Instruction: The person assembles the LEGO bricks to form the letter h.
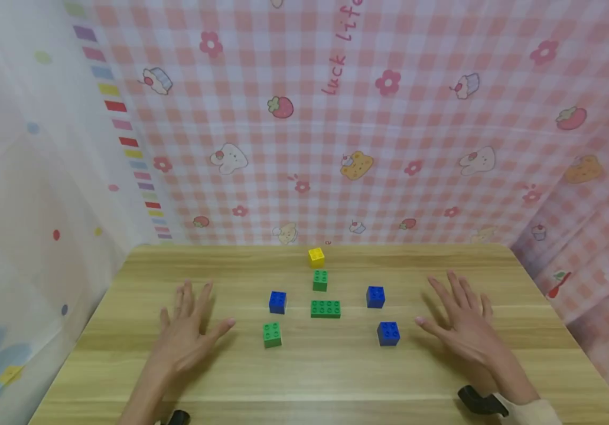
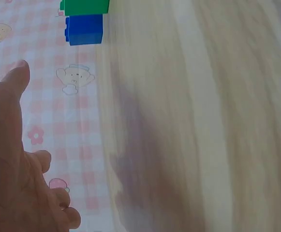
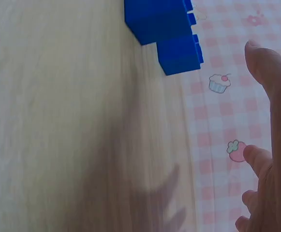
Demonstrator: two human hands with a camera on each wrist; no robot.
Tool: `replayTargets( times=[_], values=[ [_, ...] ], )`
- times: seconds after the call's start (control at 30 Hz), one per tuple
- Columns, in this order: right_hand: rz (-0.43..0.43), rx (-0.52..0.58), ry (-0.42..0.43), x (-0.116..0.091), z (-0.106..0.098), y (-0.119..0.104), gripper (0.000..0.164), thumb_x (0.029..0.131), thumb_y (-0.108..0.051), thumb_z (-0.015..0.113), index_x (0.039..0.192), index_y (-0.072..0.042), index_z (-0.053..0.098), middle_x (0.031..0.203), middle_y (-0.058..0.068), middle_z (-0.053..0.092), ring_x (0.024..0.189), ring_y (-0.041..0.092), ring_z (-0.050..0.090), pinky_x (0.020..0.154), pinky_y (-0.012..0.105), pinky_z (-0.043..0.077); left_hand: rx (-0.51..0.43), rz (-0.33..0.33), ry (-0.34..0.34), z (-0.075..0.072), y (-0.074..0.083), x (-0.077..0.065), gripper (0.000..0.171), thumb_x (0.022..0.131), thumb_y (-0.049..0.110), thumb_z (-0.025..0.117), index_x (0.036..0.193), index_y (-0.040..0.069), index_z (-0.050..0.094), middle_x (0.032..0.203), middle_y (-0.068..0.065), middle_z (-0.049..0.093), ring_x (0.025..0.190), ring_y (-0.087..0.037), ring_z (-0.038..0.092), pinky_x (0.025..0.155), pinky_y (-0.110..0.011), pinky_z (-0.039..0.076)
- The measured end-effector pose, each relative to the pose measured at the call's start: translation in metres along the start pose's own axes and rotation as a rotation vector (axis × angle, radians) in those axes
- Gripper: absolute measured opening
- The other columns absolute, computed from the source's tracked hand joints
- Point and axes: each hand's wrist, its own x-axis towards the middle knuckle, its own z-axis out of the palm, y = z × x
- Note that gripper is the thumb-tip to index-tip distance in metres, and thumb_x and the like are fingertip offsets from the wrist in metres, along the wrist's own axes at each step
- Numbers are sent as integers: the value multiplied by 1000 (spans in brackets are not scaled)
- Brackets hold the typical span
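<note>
My left hand (image 1: pixel 189 327) hovers over the table's left side with fingers spread, holding nothing. Closest to it are a green square brick (image 1: pixel 272 334) and, behind that, a blue brick (image 1: pixel 278 302). On the right side my right hand (image 1: pixel 466 327) is likewise spread and holds nothing. Two blue bricks stand near it, a front one (image 1: pixel 388 333) and a back one (image 1: pixel 375 297). Between the hands lies a long green brick (image 1: pixel 325 309). Behind it are a smaller green brick (image 1: pixel 320 280) and a yellow brick (image 1: pixel 316 257). Neither hand touches a brick.
The wooden table (image 1: pixel 331 378) ends at the back against a pink checked cloth (image 1: pixel 304 136). A white dotted cloth (image 1: pixel 33 177) hangs at the left, and more checked cloth closes off the right. A black strap (image 1: pixel 481 401) is on the right wrist.
</note>
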Motion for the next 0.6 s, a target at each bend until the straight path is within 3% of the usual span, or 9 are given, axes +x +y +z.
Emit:
replayTargets(
  times=[0.2, 0.6],
  values=[
    [-42, 46, 20, 2, 3, -8, 88, 97, -54, 63, 166, -27, 15, 173, 18, -1, 158, 46, 0, 115, 82, 1, -45, 2, 10, 6, 6, 3, 96, 96, 75, 47, 165, 32, -4, 170, -23, -12, 157, -49, -2, 118, -81, 3],
    [-99, 101, 23, 7, 13, -17, 84, 97, -48, 65, 164, -20, 23, 173, 18, 4, 156, 49, 8, 116, 79, 10, -123, -4, 7, 10, 19, 3, 91, 99, 70, 46, 163, 37, -9, 171, -21, -9, 146, -62, 22, 120, -78, 12]
  ],
)
